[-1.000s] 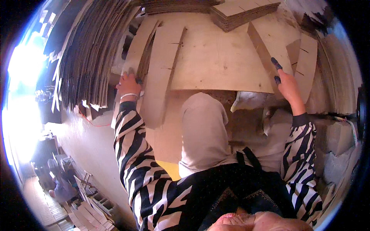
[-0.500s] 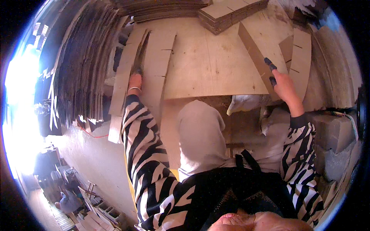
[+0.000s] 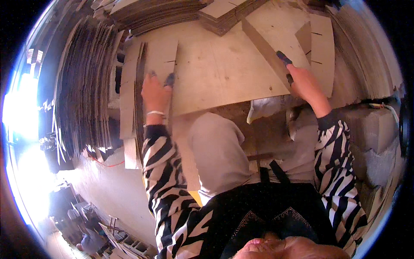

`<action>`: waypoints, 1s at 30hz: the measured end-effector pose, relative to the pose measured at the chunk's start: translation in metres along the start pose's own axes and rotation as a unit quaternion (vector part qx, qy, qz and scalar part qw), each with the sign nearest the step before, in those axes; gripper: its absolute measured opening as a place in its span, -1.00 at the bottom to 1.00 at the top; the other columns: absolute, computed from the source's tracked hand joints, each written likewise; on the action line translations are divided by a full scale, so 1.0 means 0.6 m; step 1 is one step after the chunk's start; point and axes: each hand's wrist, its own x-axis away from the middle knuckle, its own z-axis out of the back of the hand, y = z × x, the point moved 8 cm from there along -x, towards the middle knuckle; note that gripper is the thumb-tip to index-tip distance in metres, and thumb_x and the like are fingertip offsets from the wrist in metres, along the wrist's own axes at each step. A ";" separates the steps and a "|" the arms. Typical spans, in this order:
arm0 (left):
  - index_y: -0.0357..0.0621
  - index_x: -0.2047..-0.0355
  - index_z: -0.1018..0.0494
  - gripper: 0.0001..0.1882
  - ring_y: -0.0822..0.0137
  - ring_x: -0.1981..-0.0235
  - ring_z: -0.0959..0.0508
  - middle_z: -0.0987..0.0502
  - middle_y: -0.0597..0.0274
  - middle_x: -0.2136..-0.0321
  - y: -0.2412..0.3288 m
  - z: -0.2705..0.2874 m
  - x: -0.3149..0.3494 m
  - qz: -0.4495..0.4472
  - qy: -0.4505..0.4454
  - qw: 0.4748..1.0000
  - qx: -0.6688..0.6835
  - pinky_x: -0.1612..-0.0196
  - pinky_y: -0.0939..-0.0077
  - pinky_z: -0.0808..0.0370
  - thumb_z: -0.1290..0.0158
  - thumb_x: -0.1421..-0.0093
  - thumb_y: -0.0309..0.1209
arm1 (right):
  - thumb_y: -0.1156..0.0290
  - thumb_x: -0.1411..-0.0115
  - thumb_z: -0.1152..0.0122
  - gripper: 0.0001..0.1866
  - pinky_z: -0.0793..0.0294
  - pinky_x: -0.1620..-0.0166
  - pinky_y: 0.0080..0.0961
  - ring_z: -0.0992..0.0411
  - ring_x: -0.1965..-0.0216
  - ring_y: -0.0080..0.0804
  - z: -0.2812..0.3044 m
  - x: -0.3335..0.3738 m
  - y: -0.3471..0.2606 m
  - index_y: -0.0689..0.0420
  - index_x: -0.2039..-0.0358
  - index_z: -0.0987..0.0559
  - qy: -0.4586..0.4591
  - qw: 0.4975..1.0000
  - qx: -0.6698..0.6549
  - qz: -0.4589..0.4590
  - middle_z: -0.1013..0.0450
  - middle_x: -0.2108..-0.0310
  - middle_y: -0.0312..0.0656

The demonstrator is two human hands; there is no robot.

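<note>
My left hand (image 3: 156, 98) lies across a slotted cardboard strip (image 3: 163, 52) at the left of the wooden board, its thumb at the strip's right edge and its fingers at the left edge, closed on it. Dark coverings sit on some fingertips of both hands. To the right, my right hand (image 3: 304, 82) is closed on a narrow cardboard strip (image 3: 263, 48) that slants across the board, with the thumb and a finger along its edge. Just right of that hand is another slotted cardboard strip (image 3: 322, 52), standing by a folded-looking brown piece.
The light wooden board (image 3: 220, 64) spans in front of my knees. A stack of slotted cardboard (image 3: 224, 17) lies at its far edge. Tall cardboard stacks rise at the left (image 3: 88, 86) and right (image 3: 362, 56). A whitish bag (image 3: 267, 108) shows under the board's near edge.
My left hand has shifted from the gap between the left strips onto the right-hand one, its thumb now at that strip's right edge. My right hand keeps its hold. The whole view has shifted slightly.
</note>
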 end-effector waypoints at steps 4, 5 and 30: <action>-0.14 0.20 -0.51 -0.71 0.05 0.02 -0.42 -0.43 -0.01 0.05 0.057 -0.060 -0.022 0.108 -0.128 0.969 -0.184 0.09 0.08 -0.40 -0.04 -0.08 -0.33 | 0.61 0.04 -0.05 -0.62 -0.39 0.27 -0.03 -0.43 0.27 0.13 -0.016 -0.009 0.016 0.17 0.13 -0.39 -0.007 0.998 0.053 -0.022 -0.47 0.37 0.07; -0.12 0.23 -0.53 -0.74 0.09 0.05 -0.43 -0.45 0.02 0.09 0.050 -0.100 -0.016 0.116 -0.118 0.965 -0.202 0.11 0.13 -0.41 -0.05 -0.06 -0.35 | 0.60 0.02 -0.05 -0.63 -0.40 0.26 -0.03 -0.44 0.25 0.11 -0.028 -0.008 0.020 0.16 0.13 -0.40 -0.018 0.997 0.063 -0.027 -0.48 0.36 0.05; -0.36 0.29 -0.56 -0.67 0.30 0.49 -0.52 -0.59 0.00 0.45 0.304 -0.232 0.071 0.269 -0.226 0.736 0.578 0.36 0.48 -0.45 0.16 -0.03 -0.55 | 0.58 0.08 -0.10 -0.55 -0.42 0.41 -0.22 -0.44 0.39 -0.09 0.009 0.007 -0.088 0.03 0.10 -0.44 0.169 0.969 -0.078 0.165 -0.43 0.50 -0.14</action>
